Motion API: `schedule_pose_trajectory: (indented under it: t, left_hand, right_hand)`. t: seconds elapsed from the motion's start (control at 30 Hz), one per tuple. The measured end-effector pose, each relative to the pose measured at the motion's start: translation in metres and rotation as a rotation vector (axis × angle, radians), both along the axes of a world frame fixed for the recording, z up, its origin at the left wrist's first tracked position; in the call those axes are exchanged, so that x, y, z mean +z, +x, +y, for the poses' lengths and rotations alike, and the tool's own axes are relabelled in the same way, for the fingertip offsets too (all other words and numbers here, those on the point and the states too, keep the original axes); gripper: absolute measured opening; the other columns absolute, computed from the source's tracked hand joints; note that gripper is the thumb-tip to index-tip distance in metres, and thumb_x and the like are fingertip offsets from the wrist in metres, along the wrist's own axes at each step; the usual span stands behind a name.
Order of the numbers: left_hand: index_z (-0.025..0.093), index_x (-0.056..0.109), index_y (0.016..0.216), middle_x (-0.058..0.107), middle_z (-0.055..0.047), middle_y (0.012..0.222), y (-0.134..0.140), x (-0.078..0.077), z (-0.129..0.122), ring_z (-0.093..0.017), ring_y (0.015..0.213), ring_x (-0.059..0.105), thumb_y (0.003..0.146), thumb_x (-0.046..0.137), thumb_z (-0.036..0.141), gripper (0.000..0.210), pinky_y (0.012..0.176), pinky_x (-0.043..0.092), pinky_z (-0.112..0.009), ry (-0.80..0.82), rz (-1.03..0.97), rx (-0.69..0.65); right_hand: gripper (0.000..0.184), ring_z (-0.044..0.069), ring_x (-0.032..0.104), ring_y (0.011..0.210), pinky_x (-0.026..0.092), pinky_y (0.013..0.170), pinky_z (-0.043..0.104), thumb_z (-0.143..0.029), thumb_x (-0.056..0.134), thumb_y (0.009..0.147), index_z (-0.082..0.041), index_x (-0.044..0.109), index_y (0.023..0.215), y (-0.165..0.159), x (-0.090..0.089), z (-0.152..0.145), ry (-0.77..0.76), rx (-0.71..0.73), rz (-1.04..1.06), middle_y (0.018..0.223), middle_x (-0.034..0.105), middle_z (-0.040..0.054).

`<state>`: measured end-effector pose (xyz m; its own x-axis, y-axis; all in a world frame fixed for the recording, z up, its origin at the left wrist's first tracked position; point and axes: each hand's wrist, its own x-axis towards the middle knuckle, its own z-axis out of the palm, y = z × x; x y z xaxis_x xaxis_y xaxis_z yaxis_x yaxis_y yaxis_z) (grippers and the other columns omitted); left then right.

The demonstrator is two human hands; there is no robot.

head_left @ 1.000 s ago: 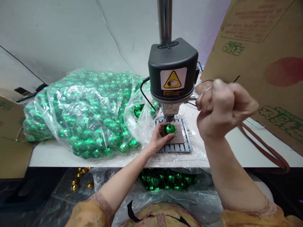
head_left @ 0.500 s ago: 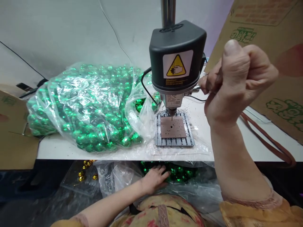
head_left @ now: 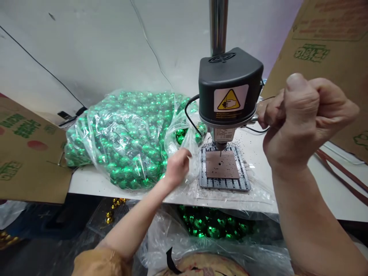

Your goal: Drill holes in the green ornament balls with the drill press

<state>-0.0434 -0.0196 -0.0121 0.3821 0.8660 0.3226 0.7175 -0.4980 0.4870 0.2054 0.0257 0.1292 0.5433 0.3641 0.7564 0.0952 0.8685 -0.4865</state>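
My right hand (head_left: 304, 119) is closed in a fist round the feed handle (head_left: 253, 119) of a small black drill press (head_left: 230, 88). Under its thin drill bit (head_left: 220, 153) lies a brown square board (head_left: 222, 168) with a dark hole, resting on the slotted metal base (head_left: 244, 183). Left of the base, my left hand (head_left: 178, 166) is raised with curled fingers, close to the open neck of a clear plastic bag (head_left: 126, 138) full of shiny green faceted balls. Whatever those fingers hold is hidden. Below the table edge, loose green balls (head_left: 214, 226) lie in another plastic bag.
Cardboard boxes stand at the left (head_left: 34, 153) and right (head_left: 324, 57). Dark shavings are scattered round the drill base on the white table (head_left: 94, 182). Gold balls (head_left: 109, 218) lie low at left. A brown strap (head_left: 342, 172) rests on the right side.
My left hand has risen from the lower bag of green balls to beside the upper bag's neck, its fingers now curled. My right hand stays on the handle. The view has shifted.
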Motion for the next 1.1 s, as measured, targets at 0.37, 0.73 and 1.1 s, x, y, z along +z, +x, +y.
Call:
schedule_pose_trajectory:
  t: [0.37,0.73,1.1]
  left_hand:
    - [0.021,0.073,0.115,0.071,-0.01,0.11,-0.029,0.018,0.155,-0.03,0.105,0.068,0.075,0.068,0.004,0.043,0.095,0.054,-0.041,-0.087,0.242,0.259]
    - [0.02,0.064,0.127,0.073,-0.007,0.103,0.012,0.004,0.079,-0.017,0.085,0.067,0.081,0.086,0.053,0.061,0.068,0.052,-0.026,-0.474,-0.756,-0.074]
    - [0.021,0.063,0.138,0.073,-0.01,0.125,0.046,-0.032,0.075,-0.025,0.109,0.069,0.084,0.083,0.056,0.067,0.092,0.057,-0.036,-0.553,-0.634,-0.224]
  right_hand:
    - [0.045,0.008,0.035,0.04,0.031,0.043,0.033,-0.028,0.066,0.091,-0.023,0.041,0.054,0.0,-0.001,-0.003,-0.02,0.001,0.006,0.045,0.036,-0.0076]
    - [0.043,0.01,0.032,0.041,0.028,0.044,0.035,-0.028,0.064,0.092,-0.024,0.038,0.058,-0.002,0.001,-0.003,-0.002,0.007,0.006,0.047,0.035,-0.0064]
    - [0.049,0.006,0.034,0.045,0.024,0.05,0.03,-0.03,0.059,0.097,-0.021,0.029,0.059,-0.005,0.002,-0.006,-0.014,0.005,-0.026,0.051,0.032,-0.0052]
